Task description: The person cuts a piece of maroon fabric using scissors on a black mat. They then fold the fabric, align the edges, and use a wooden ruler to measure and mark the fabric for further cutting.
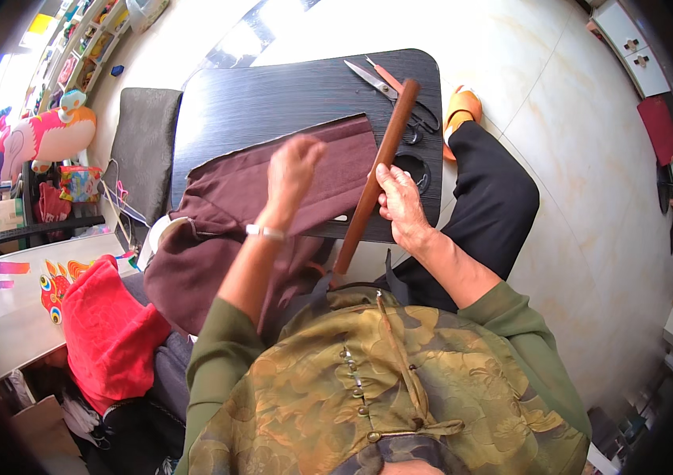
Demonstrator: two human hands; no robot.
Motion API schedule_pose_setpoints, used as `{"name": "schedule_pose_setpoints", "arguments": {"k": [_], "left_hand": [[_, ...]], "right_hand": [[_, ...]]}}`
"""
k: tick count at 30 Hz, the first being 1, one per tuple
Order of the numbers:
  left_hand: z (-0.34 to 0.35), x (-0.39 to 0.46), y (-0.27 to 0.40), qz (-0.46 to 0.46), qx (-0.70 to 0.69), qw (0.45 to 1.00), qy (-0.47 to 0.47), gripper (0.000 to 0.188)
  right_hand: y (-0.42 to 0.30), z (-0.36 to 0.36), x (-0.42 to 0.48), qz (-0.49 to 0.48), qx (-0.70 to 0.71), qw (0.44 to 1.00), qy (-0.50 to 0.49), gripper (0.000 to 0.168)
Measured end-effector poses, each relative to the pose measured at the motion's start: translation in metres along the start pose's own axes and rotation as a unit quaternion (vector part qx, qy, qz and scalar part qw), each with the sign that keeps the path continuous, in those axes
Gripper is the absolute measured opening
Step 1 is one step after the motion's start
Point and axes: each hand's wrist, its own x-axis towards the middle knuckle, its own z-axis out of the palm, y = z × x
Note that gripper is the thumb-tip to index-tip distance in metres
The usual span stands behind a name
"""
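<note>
In my right hand (401,199) is a long brown wooden ruler or flat stick (379,172), gripped near its middle and slanting across the right edge of the cloth. My left hand (295,169), slightly blurred, is over the maroon fabric (336,157); its fingers are curled, and whether they pinch anything cannot be made out. The fabric lies on a dark wood-grain table (241,95) and hangs over its near left edge. Beyond the stick lie scissors with black handles (384,89), a tool with an orange handle (385,76) and a round black object (412,166).
A dark grey cushioned seat (143,142) stands against the table's left side. Red cloth (108,332) lies at the lower left, beside a pale surface (22,309) with colourful stickers. An orange slipper (464,110) is on the foot right of the table. Toy-filled shelves (90,47) stand at upper left.
</note>
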Motion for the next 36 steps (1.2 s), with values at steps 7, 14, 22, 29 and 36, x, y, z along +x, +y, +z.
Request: {"name": "schedule_pose_setpoints", "arguments": {"k": [7, 14, 22, 29, 36], "left_hand": [[0.036, 0.083, 0.003, 0.085, 0.213, 0.973, -0.040, 0.030], [0.043, 0.095, -0.005, 0.109, 0.277, 0.942, -0.156, 0.023], [0.018, 0.099, 0.013, 0.048, 0.092, 0.960, -0.260, 0.022], [0.019, 0.113, 0.004, -0.042, -0.113, 0.938, -0.324, 0.027], [0.016, 0.131, 0.000, -0.089, -0.066, 0.934, -0.341, 0.014]], "right_hand": [[0.000, -0.003, 0.004, -0.025, -0.021, 0.998, 0.044, 0.027], [0.010, 0.009, 0.006, -0.072, -0.151, 0.985, 0.032, 0.030], [0.011, 0.012, 0.012, -0.071, -0.112, 0.991, 0.017, 0.022], [-0.005, 0.013, 0.009, -0.045, -0.034, 0.998, 0.034, 0.024], [-0.008, 0.013, 0.005, -0.019, -0.030, 0.999, 0.024, 0.022]]}}
